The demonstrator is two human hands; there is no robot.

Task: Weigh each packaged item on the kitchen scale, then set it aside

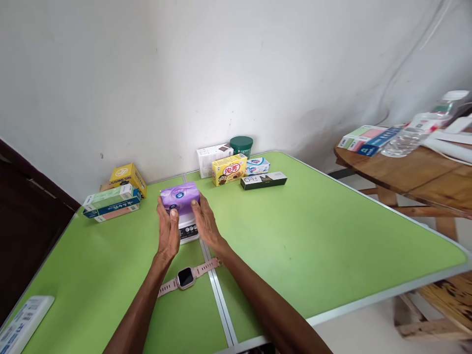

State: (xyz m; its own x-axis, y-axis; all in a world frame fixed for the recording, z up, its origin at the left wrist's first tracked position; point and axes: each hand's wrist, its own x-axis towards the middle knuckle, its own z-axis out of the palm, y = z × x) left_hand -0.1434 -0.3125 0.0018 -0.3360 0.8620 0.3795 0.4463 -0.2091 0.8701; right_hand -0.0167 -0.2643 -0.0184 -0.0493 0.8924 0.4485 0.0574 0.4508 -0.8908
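A purple pack of tissues [180, 197] is held between my two hands at the middle left of the green table. My left hand [168, 228] presses its left side, the thumb along the front. On the right side my right hand [206, 220] grips it, with the thumb on the front face. Right under the pack is a white digital scale [189, 231] with a dark button panel, partly covered by my hands; whether the pack rests on it I cannot tell. A pink-strapped smartwatch [186, 278] lies between my forearms.
Green table [295, 236] against the wall. Left: yellow box [128, 178], stacked medicine-like boxes [112, 201]; front left, white box [27, 322]. Back: white box [210, 160], yellow snack box [229, 169], green tub [242, 144], toothpaste-like box [263, 180]. Right: wooden table [416, 172], plastic bottle [416, 130].
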